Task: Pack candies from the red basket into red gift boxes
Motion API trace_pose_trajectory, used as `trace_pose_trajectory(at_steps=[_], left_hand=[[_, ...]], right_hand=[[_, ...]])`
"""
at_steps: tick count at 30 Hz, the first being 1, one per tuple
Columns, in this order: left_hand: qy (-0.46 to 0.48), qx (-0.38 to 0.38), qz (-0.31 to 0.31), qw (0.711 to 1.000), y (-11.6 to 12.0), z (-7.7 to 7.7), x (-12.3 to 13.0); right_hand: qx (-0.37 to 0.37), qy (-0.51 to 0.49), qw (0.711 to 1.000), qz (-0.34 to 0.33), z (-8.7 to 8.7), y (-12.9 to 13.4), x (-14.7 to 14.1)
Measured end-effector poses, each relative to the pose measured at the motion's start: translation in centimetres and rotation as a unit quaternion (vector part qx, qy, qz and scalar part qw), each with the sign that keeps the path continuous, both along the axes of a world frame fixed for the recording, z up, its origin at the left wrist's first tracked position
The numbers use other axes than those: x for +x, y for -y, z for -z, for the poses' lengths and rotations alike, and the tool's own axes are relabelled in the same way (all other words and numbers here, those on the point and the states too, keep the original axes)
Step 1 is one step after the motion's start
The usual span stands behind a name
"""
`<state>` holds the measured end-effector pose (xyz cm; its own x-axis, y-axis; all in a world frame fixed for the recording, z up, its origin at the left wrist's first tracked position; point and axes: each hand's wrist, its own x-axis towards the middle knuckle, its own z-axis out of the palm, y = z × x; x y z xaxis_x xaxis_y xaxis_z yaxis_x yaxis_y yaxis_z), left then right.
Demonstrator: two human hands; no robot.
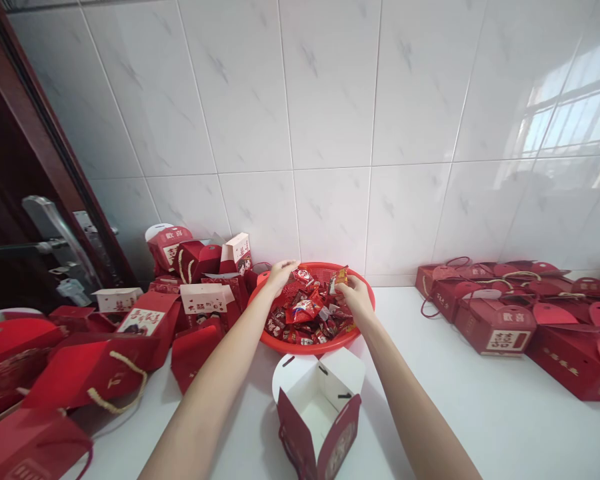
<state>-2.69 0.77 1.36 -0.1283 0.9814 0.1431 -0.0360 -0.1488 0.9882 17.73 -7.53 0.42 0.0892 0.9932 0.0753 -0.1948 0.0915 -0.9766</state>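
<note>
A red plastic basket point(320, 347) filled with wrapped candies point(305, 310) stands against the wall. My right hand point(357, 300) is at its right side, fingers closed on a gold-and-red wrapped candy point(339, 279). Over the left rim, my left hand point(280, 277) reaches in with fingers stretched out, close to a red-and-white wrapped candy point(305, 276). I see no candy held in it, though its palm side is partly hidden. Between my forearms sits a dark red gift box point(340, 437) with its flaps up, showing a bare white inside.
Many red gift boxes point(147, 320) crowd the left of the white table point(410, 373), several with lids up and rope handles. More closed red boxes point(500, 323) line the right side. A tiled wall point(330, 133) rises behind; a dark door with a metal handle point(55, 230) is at left.
</note>
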Motion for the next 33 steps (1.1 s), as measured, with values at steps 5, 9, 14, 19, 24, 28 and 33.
trace_pose_trajectory(at_steps=[5,9,14,19,24,28,33], left_hand=[[0.001,0.03,0.017,0.999,0.1,-0.3,0.4],[-0.024,0.091,0.065,0.993,0.7,-0.7,1.5],[-0.106,0.147,0.127,0.975,1.6,-1.3,3.9],[-0.167,0.124,0.16,0.965,2.6,-1.6,4.1],[-0.407,0.011,0.26,0.876,4.1,-1.4,0.9],[-0.542,0.035,0.151,0.826,4.3,-1.9,-1.3],[-0.592,0.13,0.019,0.795,3.4,-2.6,-1.1]], right_hand=[[0.03,0.032,0.999,0.018,0.4,-0.5,0.0],[0.051,0.032,0.997,0.049,0.3,-0.8,-0.1],[0.067,0.029,0.996,-0.049,-0.2,-0.1,0.0],[0.053,-0.002,0.998,-0.025,0.1,-0.3,0.2],[0.031,-0.047,0.998,0.035,0.2,-0.6,0.2],[0.006,-0.048,0.998,0.032,-0.1,-0.5,0.2],[-0.003,-0.072,0.997,0.027,-0.1,-0.4,0.0]])
